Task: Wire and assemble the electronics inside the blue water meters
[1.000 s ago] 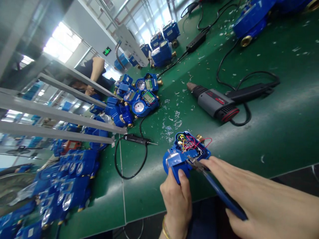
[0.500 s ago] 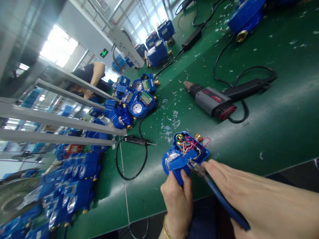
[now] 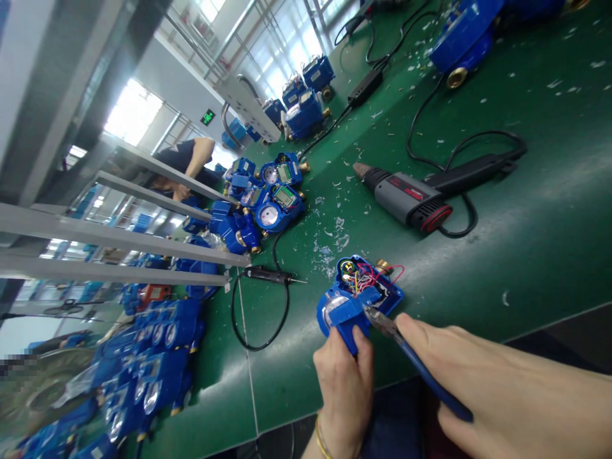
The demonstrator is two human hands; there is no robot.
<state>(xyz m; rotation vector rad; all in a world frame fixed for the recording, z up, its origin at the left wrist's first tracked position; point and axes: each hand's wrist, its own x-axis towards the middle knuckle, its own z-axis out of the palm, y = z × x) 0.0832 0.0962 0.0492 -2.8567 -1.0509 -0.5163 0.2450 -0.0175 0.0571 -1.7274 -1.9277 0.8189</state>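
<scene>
My left hand point(image 3: 342, 376) is closed on the near side of a blue water meter point(image 3: 325, 312), which rests at the front of the green bench. Its housing is open, with a tangle of thin red, yellow and white wires point(image 3: 366, 278) and a brass fitting point(image 3: 382, 266) behind. My right hand point(image 3: 459, 363) is wrapped round blue-handled pliers point(image 3: 411, 357). Their jaws touch the blue cover piece at the meter's right side; whether they pinch it I cannot tell.
A heat gun point(image 3: 406, 194) lies on the green bench point(image 3: 540, 242) behind my right hand. A corded black pen-like tool point(image 3: 268, 274) lies to the left. Several blue meters point(image 3: 282, 204) stand farther back, beside a metal frame point(image 3: 143, 239). Another person's arm point(image 3: 196, 162) shows beyond the frame.
The whole view has shifted a little, so the bench things appear farther right and lower. The plier jaws look closer together; both hands keep their holds.
</scene>
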